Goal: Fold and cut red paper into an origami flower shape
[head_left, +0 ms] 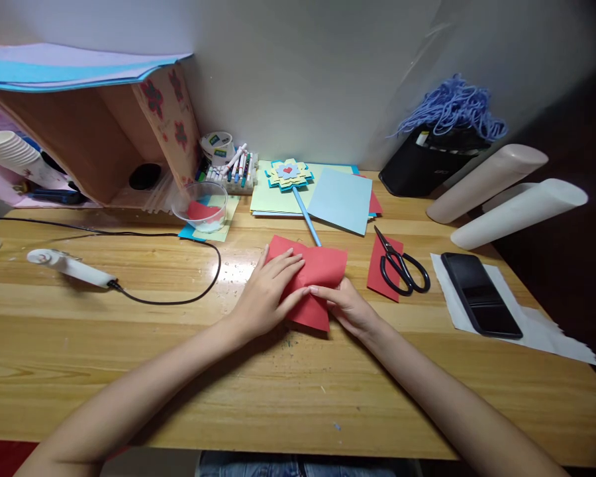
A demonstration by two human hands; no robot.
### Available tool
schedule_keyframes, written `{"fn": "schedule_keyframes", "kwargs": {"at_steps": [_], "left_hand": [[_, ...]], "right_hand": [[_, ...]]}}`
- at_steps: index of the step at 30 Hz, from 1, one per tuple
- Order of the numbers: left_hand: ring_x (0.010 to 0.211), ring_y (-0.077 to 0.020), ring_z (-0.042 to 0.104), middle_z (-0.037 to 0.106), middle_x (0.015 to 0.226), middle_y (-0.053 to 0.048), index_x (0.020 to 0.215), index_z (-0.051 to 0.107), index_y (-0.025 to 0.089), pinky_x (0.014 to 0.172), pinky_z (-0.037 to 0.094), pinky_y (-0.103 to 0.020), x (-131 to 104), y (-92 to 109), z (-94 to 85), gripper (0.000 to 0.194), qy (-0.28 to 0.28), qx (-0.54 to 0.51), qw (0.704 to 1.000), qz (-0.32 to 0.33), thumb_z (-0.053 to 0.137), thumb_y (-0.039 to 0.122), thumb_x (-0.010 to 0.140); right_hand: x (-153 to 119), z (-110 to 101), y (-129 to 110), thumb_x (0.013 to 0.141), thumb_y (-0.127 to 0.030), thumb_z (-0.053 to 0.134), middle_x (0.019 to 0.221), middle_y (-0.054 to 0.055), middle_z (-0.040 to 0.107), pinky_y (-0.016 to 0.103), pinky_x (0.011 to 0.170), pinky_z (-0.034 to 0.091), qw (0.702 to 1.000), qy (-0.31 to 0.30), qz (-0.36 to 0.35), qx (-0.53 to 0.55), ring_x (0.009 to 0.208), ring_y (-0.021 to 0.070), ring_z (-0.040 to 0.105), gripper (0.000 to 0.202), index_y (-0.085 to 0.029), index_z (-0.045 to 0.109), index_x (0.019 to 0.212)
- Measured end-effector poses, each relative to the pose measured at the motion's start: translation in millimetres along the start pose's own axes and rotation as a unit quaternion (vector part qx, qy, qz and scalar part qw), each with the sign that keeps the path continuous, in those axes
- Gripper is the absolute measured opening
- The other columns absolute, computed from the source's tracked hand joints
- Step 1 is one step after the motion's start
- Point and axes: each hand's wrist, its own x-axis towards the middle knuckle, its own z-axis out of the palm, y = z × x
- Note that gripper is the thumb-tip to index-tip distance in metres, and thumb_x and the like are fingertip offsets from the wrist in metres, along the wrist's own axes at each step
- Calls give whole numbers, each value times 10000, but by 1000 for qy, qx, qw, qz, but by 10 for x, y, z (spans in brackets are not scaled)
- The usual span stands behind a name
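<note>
A creased sheet of red paper [322,265] is between my two hands, just above the wooden table [179,371]. My left hand [271,288] lies over the paper's left part, fingers stretched across it and thumb pointing toward the middle. On the right edge, my right hand [350,305] pinches the sheet, thumb on top and the other fingers underneath. Behind the paper, a layered paper flower [288,173] has a blue stem [306,216] that reaches to the sheet's far edge. Black-handled scissors [402,265] rest partly on a folded red paper piece [377,268] to the right.
A white glue gun [72,266] with a looping black cord [218,265] lies left. Behind are a clear bowl [223,202], markers [241,169] and a light-blue sheet [342,199]. At right are a phone [479,295], two tall bottles [521,212] and a black holder [417,172].
</note>
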Motion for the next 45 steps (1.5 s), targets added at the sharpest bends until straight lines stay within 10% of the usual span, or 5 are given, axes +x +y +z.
{"fn": "schedule_keyframes", "kwargs": {"at_steps": [33,38,42,45], "left_hand": [[1019,-165,602,672,1072,-27,1045,597,219,1132,55,-532,-25,101,33,236,-38,-80,992,-91,398,237,921],[1305,-238,365,456,1360,-115,1261,434,209,1113,158,-536,-43,51,54,431,34,-88,987,-130,528,336,860],[1251,-275,430,353,1400,-195,1367,197,205,990,406,-479,-6,-1,72,868,133,-273,911,-279,713,398,696],[1055,-237,589,564,1201,-153,1244,382,181,872,500,-407,56,-12,46,630,88,-484,810,-319,689,374,729]], "right_hand": [[-6,18,64,621,-227,775,916,17,726,338,863,484,998,22,-8,-54,868,185,654,260,-202,709,871],[-2,11,9,662,-255,754,1019,40,704,358,899,484,994,71,-55,-66,977,216,630,316,-197,676,962],[8,19,-25,671,-279,743,1110,22,675,354,933,492,987,132,-92,8,1107,226,574,339,-228,646,992],[12,21,-23,682,-293,734,1155,9,656,356,963,482,987,127,-96,34,1165,220,538,352,-249,635,1016]]}}
